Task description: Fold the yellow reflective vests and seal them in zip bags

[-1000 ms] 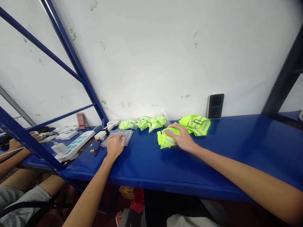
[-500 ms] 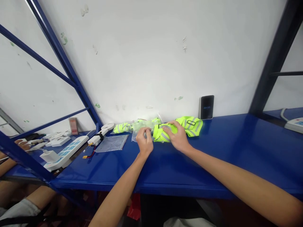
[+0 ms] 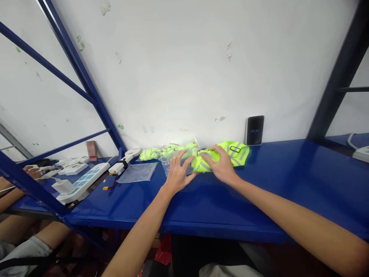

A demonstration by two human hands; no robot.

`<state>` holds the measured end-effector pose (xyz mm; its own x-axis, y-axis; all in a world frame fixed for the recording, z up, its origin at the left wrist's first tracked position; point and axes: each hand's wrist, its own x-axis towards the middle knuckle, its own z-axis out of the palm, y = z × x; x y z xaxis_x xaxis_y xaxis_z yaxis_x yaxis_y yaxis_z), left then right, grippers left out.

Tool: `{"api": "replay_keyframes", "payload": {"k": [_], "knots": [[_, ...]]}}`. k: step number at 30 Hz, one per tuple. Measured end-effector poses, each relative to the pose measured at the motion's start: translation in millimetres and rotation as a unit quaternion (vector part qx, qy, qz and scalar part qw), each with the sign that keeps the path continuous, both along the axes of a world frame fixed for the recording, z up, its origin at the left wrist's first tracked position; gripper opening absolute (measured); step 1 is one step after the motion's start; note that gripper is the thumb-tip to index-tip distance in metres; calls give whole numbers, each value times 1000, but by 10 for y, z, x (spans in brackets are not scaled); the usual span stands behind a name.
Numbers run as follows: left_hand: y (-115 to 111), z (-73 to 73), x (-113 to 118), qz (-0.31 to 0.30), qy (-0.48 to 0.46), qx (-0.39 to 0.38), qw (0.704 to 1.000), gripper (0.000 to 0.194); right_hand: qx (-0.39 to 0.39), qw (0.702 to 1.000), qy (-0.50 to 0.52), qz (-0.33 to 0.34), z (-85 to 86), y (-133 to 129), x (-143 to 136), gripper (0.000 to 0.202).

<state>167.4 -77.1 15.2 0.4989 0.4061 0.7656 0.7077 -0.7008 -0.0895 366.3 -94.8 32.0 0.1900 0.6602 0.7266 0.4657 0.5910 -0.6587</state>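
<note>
Blue tabletop [image 3: 259, 200], white wall [image 3: 184, 77] behind: a person's right hand [image 3: 221, 166] clasps a bundle of yellow cloth [image 3: 200, 165] on the tabletop, beside a clear bag [image 3: 165, 162]. The left hand [image 3: 177, 175], fingers spread, sits at the bag; whether it grips the plastic cannot be told. Holding the bundle compact and the bag's mouth wide should prevent snagging.

Beyond our left hand [image 3: 178, 173] we see a scuffed white wall [image 3: 178, 77]; under that hand, a glossy blue tabletop [image 3: 273, 181]; leftward, a blue metal frame [image 3: 106, 120].
</note>
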Motion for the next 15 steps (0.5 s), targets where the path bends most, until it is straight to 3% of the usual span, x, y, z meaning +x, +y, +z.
{"api": "replay_keyframes", "payload": {"k": [4,6,15], "knots": [[12,41,2,63,18,-2,998,98,11,999,-36,29,-1,-30,-2,16],[1,56,14,70,25,-6,997,108,27,997,-57,35,-6,-42,-13,14],[-87,44,168,24,22,-12,999,87,46,990,-78,105,-27,-145,-73,6]]}}
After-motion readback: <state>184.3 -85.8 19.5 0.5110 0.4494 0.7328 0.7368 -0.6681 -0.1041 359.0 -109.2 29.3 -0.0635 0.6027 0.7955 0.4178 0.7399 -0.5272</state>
